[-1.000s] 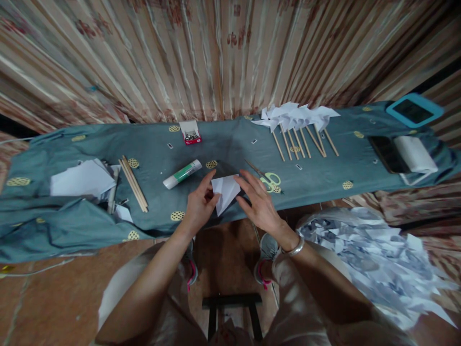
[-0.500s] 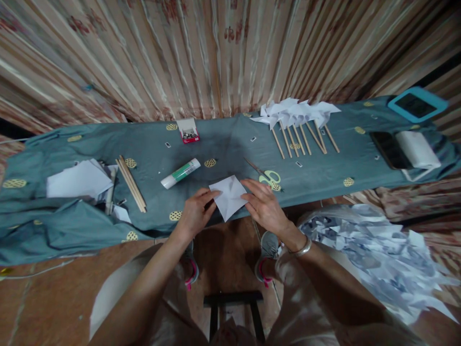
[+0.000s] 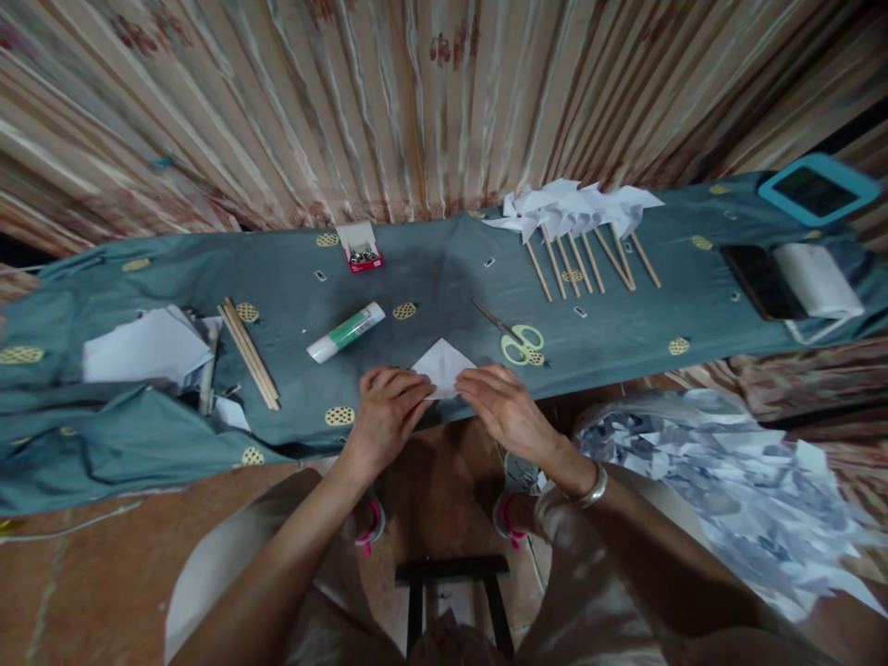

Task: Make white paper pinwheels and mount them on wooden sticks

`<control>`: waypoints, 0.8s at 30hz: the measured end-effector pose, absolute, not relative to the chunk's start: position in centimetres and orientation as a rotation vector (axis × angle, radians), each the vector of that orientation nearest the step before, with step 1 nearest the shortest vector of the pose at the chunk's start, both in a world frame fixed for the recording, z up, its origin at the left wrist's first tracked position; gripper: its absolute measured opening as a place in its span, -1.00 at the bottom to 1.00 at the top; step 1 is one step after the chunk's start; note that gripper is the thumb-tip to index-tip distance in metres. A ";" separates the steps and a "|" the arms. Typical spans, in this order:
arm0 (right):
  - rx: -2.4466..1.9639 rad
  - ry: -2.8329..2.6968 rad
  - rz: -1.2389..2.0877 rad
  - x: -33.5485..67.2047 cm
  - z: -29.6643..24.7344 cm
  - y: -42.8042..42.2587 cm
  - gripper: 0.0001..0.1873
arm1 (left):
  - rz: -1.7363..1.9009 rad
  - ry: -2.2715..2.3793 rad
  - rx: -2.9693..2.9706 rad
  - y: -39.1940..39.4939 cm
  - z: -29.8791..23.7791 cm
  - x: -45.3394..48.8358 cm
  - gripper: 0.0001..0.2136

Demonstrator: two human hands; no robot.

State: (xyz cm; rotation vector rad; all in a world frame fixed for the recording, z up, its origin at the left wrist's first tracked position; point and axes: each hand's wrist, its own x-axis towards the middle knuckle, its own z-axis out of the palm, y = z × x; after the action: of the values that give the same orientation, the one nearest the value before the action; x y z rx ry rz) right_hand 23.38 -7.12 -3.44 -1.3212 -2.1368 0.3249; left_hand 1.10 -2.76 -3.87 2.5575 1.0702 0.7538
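Near the front edge of the cloth-covered table, a white sheet of paper (image 3: 442, 367) is folded into a triangle with its point facing away from me. My left hand (image 3: 389, 407) pinches its left corner, and my right hand (image 3: 503, 407) has closed on the right corner. The fingertips of both hands cover the fold. Scissors (image 3: 517, 340) with pale green handles lie just beyond my right hand. Past my left hand rests a green and white glue stick (image 3: 347, 331).
Paper pinwheels on sticks (image 3: 583, 217) lie in a row at the back right. Left are wooden sticks (image 3: 250, 356) and a paper stack (image 3: 149, 347). A red box of pins (image 3: 362, 257) sits behind. A bag of paper pinwheels (image 3: 735, 481) stands on the floor, right.
The paper went from an open, creased square to a folded triangle, its near corner no longer showing. Both hands have drawn closer round its side corners.
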 end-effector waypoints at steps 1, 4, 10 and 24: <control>-1.334 -2.088 0.397 23.4 -3.4 -6.9 -0.72 | 0.744 1.086 2.511 -2.7 -4.0 1.2 -0.80; -1.381 -1.947 0.527 23.2 -3.4 -6.3 -0.74 | 0.737 1.172 2.384 -2.4 -4.2 1.5 -0.78; -1.552 -1.763 0.554 22.8 -3.5 -5.4 -0.79 | 0.730 1.295 2.235 -1.7 -4.1 2.3 -0.80; -1.732 -1.743 0.447 22.1 -3.1 -4.1 -0.84 | 0.755 1.101 2.589 -3.2 -3.6 3.3 -0.61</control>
State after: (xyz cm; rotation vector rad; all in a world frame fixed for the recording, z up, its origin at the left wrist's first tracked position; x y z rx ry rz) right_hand 22.10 -4.14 -3.08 -1.7318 -1.7432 0.4471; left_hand 3.33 -3.20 -3.55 2.5892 1.1006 0.7552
